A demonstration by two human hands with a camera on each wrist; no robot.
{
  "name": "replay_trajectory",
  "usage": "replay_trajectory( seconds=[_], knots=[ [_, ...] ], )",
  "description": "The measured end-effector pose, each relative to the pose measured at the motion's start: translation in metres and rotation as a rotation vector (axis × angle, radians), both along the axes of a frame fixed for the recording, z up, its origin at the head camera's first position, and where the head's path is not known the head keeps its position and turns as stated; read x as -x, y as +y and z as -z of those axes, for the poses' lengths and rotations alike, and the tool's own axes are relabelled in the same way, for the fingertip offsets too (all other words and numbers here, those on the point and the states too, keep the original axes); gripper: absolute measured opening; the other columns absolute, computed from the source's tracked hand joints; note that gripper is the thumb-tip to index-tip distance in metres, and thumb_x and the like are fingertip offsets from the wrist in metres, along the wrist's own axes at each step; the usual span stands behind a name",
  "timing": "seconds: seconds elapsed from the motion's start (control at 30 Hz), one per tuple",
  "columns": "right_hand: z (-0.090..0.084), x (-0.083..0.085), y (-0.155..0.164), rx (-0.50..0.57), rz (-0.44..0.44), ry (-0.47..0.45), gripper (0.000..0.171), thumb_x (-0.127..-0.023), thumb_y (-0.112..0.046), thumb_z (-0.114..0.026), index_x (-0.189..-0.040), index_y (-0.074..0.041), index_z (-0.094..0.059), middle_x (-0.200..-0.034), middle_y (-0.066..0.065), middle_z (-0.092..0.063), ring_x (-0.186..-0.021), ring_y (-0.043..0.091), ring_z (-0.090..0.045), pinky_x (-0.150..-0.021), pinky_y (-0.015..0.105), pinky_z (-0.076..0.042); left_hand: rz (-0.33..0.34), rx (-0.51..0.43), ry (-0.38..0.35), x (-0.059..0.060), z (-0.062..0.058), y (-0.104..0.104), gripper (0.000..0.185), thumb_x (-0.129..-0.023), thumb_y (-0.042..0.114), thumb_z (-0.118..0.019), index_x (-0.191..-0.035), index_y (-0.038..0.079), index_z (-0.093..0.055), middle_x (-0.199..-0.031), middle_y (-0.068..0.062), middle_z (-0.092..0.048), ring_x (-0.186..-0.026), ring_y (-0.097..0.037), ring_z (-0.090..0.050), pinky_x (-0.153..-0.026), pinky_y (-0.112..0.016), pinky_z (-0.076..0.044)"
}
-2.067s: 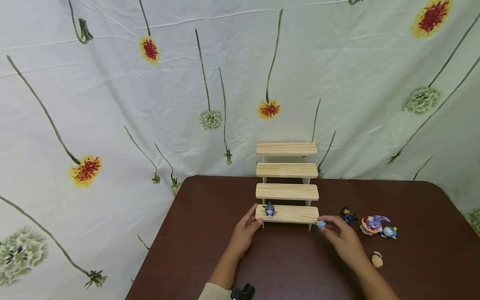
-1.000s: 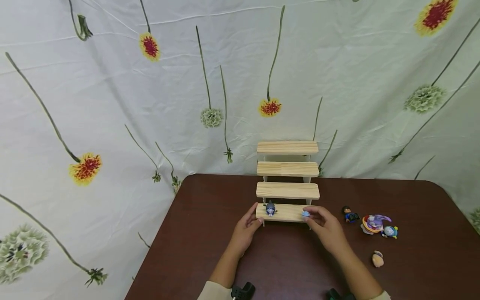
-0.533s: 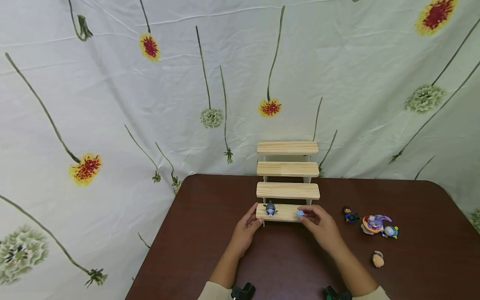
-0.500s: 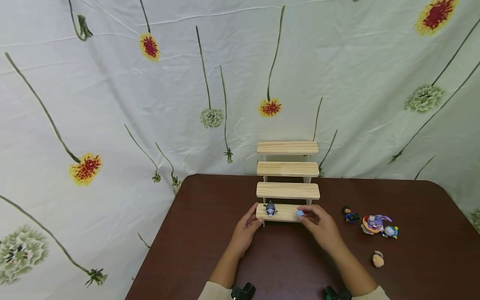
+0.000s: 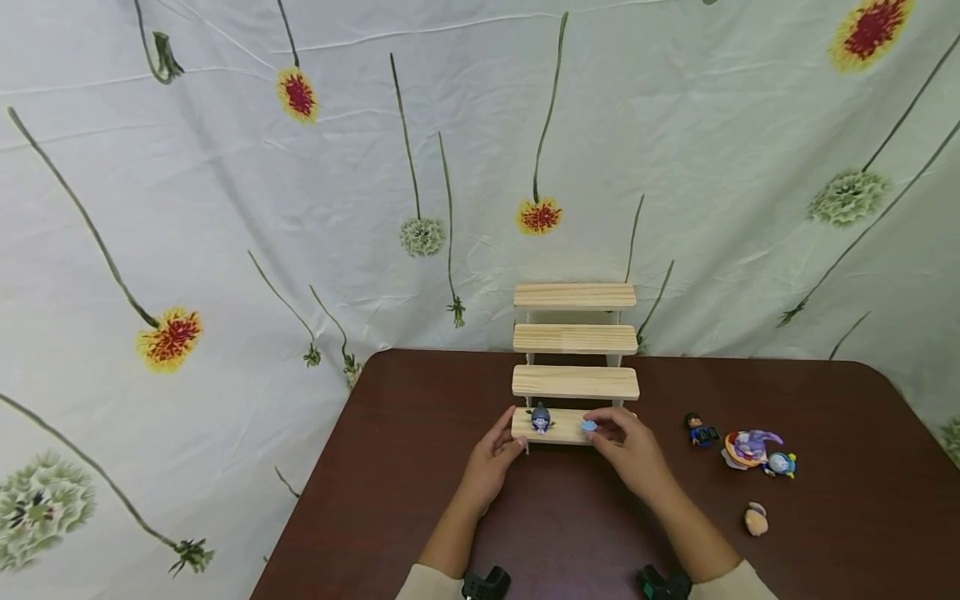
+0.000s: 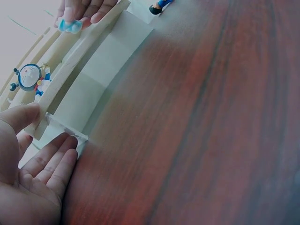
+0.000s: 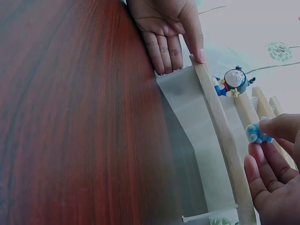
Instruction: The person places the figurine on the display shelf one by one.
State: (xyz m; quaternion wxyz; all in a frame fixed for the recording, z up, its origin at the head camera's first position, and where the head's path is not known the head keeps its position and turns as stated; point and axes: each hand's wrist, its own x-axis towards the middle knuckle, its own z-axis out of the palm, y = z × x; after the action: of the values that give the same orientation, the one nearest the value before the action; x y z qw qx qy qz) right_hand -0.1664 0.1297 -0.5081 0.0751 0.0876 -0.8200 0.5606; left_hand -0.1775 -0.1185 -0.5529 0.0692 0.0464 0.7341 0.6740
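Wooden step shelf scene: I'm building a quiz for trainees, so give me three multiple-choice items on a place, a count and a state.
1. Where does the blue round-headed figure stand?
A. lowest step
B. top step
C. table

2. How many steps has the wooden step shelf?
A. two
B. four
C. six

3. What is the right hand doing?
A. lying flat and empty
B. pinching a small light-blue piece
C. gripping a cup

Answers: 1 A, it stands on the bottom board; 2 B, four boards show; 3 B, its fingers hold the piece over the lowest step.
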Motion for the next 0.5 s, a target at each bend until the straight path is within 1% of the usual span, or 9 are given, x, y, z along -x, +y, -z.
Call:
replay_trajectory(
  seconds=[0.17,0.27,0.37,0.5],
  knots=[
    [0.001,0.004,-0.004,-0.037,-0.003,0.004,0.020,-0.091,-0.008,-0.075,-0.111,-0.010,-0.072,-0.106,0.007,-0.068,-0.092,0.010,-0.064,-0.078,0.021,-0.055,-0.004,-0.004,0.002,0.000,-0.001,0.000,0.065,-0.101,0.027,-0.064,-0.159,0.021,-0.035,-0.131,-0.017,-0.065,-0.117,-0.022,-0.063,-0.108,-0.040,-0.047],
    [0.000,0.005,-0.007,-0.046,-0.005,0.004,0.021,-0.090,-0.007,-0.075,-0.111,-0.011,-0.072,-0.106,0.007,-0.068,-0.093,0.012,-0.064,-0.078,0.022,-0.055,-0.003,0.002,0.002,0.000,-0.002,0.000,0.065,-0.101,0.027,-0.064,-0.159,0.020,-0.035,-0.130,-0.017,-0.066,-0.117,-0.022,-0.063,-0.108,-0.040,-0.047],
    [0.000,0.007,-0.009,-0.049,-0.002,0.010,0.021,-0.090,-0.007,-0.075,-0.110,-0.010,-0.072,-0.105,0.007,-0.068,-0.092,0.011,-0.064,-0.078,0.022,-0.055,-0.002,0.011,0.005,0.000,-0.002,0.000,0.065,-0.101,0.027,-0.063,-0.159,0.019,-0.034,-0.130,-0.017,-0.066,-0.115,-0.020,-0.063,-0.107,-0.038,-0.048],
    [0.003,0.010,-0.012,-0.048,0.018,0.017,0.020,-0.089,-0.007,-0.076,-0.109,-0.010,-0.072,-0.102,0.006,-0.069,-0.089,0.008,-0.063,-0.076,0.021,-0.054,-0.002,0.017,0.010,-0.001,-0.003,0.000,0.065,-0.101,0.027,-0.063,-0.159,0.018,-0.034,-0.129,-0.016,-0.066,-0.112,-0.017,-0.064,-0.104,-0.033,-0.049]
  ],
)
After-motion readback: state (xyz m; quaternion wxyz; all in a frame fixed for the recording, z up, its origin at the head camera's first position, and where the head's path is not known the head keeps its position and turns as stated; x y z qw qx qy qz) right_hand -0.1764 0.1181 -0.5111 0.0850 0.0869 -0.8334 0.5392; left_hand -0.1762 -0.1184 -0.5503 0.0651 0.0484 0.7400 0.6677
